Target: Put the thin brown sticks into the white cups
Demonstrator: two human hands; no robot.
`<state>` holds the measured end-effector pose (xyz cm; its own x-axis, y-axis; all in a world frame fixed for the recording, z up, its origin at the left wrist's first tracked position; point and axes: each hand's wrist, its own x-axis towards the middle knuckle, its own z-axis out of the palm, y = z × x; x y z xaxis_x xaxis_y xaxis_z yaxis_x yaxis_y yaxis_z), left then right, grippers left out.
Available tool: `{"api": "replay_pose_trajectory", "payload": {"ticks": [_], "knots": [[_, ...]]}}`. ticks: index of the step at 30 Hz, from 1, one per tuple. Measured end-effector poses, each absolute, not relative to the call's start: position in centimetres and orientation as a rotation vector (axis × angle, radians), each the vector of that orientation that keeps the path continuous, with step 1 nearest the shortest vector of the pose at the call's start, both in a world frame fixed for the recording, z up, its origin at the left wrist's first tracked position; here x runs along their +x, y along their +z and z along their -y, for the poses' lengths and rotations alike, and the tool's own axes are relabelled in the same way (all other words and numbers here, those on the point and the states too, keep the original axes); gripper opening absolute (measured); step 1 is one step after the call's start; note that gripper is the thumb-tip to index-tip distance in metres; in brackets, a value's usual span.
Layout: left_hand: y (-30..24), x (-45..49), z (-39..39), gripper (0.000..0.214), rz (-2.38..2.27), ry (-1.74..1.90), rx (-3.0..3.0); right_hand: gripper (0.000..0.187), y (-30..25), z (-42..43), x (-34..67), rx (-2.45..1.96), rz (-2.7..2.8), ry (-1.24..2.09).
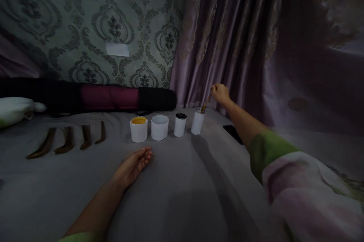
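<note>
My right hand is closed around the upper end of a thin brown paintbrush. The brush slants down into the mouth of a tall white-wrapped jar, its lower tip hidden. To the left of that jar stand a smaller white container with a black top, a wide white tub with pale grey contents and a white tub with yellow contents. My left hand rests low in front of the tubs, palm turned inward, fingers loosely curled and apart, holding nothing.
Several brown, bent, brush-like pieces lie in a row on the grey cloth at left. A black phone lies beneath my right forearm. Behind are a black and maroon bolster, a white bundle and purple curtains.
</note>
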<state>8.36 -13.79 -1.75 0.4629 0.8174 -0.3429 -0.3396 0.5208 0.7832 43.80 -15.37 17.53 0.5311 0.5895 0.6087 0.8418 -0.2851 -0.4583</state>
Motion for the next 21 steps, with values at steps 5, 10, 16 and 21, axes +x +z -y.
{"api": "replay_pose_trajectory", "payload": {"ticks": [5, 10, 16, 21], "knots": [[-1.8, 8.3, 13.8, 0.013, -0.783, 0.779, 0.714, 0.024, 16.9, 15.1, 44.0, -2.071, 1.225, -0.5], [-1.6, 8.4, 13.9, 0.013, -0.787, 0.781, 0.708, 0.024, 16.3, 14.9, 44.3, -2.07, 1.252, -0.424], [-1.6, 8.4, 13.8, 0.013, -0.789, 0.779, 0.716, 0.024, 15.6, 14.8, 44.3, -2.076, 1.221, -0.348], [-1.7, 8.4, 13.8, 0.014, -0.789, 0.786, 0.714, 0.023, 15.1, 14.7, 44.3, -2.05, 1.198, -0.288]]}}
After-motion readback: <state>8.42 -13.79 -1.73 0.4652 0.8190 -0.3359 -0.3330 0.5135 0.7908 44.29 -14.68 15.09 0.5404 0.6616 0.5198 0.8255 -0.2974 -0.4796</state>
